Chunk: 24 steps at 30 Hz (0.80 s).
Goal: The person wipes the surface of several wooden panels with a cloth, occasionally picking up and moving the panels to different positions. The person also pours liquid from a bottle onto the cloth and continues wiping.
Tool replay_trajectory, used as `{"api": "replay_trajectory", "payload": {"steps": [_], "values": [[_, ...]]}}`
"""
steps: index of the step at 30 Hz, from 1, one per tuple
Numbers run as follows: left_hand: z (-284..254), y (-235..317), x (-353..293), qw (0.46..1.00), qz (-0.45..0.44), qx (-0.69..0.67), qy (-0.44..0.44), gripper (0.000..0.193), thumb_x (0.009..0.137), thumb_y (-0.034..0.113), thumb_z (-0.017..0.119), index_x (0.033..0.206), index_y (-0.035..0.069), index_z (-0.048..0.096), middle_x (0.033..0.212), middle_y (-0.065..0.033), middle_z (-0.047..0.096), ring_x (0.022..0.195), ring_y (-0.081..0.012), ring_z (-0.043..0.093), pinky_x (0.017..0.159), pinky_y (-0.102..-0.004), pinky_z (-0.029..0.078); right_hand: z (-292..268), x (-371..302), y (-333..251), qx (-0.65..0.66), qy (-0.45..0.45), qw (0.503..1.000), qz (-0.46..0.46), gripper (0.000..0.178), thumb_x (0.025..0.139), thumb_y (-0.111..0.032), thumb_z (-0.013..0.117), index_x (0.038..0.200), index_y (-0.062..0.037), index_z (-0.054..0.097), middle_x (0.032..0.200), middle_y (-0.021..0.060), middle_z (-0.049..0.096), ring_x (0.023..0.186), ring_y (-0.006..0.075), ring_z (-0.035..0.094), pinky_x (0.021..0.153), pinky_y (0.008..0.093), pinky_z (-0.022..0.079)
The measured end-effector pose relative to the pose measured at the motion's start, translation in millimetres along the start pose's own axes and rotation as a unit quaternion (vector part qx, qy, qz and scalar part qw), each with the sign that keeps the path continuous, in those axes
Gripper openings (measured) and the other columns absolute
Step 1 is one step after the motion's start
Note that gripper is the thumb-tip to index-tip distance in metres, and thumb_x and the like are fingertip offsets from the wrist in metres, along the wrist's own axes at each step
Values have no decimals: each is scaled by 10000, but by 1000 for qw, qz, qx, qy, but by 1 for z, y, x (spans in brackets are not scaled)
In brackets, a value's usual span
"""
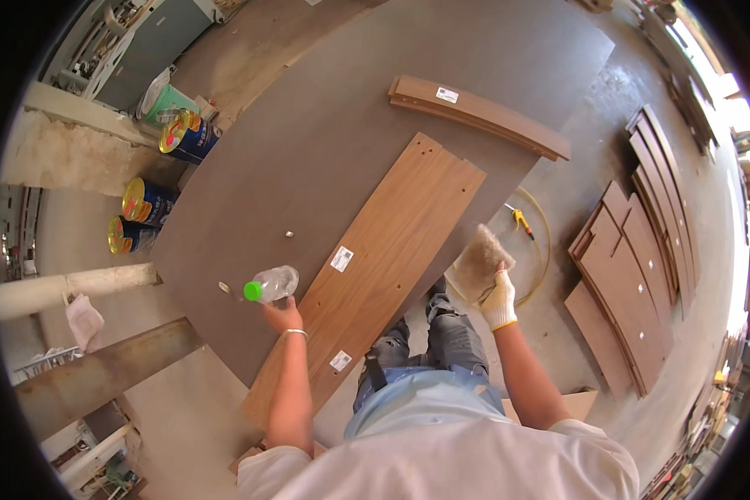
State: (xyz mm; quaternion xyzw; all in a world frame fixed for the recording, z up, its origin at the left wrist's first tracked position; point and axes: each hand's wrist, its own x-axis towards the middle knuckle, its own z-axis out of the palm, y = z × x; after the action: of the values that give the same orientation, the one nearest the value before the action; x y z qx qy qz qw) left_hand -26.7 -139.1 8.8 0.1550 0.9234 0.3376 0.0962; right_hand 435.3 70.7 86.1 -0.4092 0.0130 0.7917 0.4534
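Observation:
My bare left hand is closed round a clear plastic bottle with a green cap, held tilted over the dark worktable. In my gloved right hand is a brownish fuzzy cloth, gripped by its edge past the table's right side. Between my hands a long brown wood panel lies slantwise on the table, with two white labels and several small holes. Farther off, a stack of narrow brown boards with a label rests at the table's far right.
Blue and yellow paint cans and a green bucket stand left of the table. On the floor at right lie a yellow air gun with its hose and stacked brown panels. A rusty pipe runs at lower left.

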Motion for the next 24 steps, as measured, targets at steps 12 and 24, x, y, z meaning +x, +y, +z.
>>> {"api": "replay_trajectory", "payload": {"steps": [12,24], "values": [[99,72,-123,928,124,345,-61,729,1072,398,384,1659,2,209,1750,-231,106,1613,-434,102,1282,-604,78,58,92,83,-738,-302,448,-404,485,806,-138,653,1290,-110,662,1189,135,646,1221,348,572,1096,550,401],[108,82,-123,925,153,343,-55,727,1100,425,274,1665,-18,163,1752,-229,101,1617,-435,82,1283,-596,42,248,287,29,-896,-252,315,-185,477,859,-214,691,1318,-84,677,1515,111,563,1477,338,409,1284,469,220]]}}
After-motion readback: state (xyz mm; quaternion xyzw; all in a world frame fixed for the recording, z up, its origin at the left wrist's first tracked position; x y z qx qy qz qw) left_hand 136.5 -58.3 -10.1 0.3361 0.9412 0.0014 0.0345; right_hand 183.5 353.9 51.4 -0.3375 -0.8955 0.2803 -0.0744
